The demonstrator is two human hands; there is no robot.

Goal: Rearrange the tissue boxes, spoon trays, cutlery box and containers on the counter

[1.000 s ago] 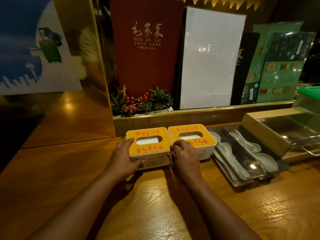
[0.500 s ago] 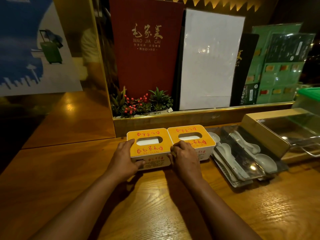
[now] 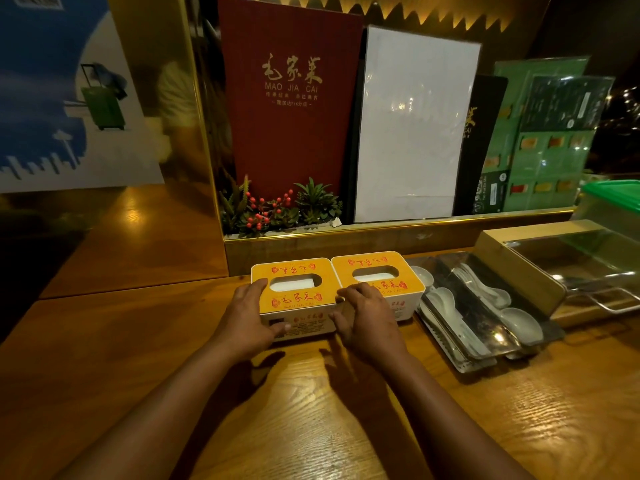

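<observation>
The left tissue box (image 3: 294, 294) is gripped by both hands: the left hand (image 3: 246, 318) is curled around its left side, the right hand (image 3: 367, 318) around its right side. A second tissue box (image 3: 377, 277) is touching it. Both are set by the counter's (image 3: 519, 427) back edge. Spoon trays (image 3: 474, 317) are laid just beside them, to the right.

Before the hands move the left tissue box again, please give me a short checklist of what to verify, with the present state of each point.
1. Both hands on the left yellow-topped white tissue box: ok, left hand, right hand.
2. Box flat on the wooden counter: ok.
3. Gap to the right yellow-topped tissue box: not ok, they look touching.
4. Metal tray of white spoons clear of the hands: ok.
5. Firmness of grip: cannot tell.
</observation>
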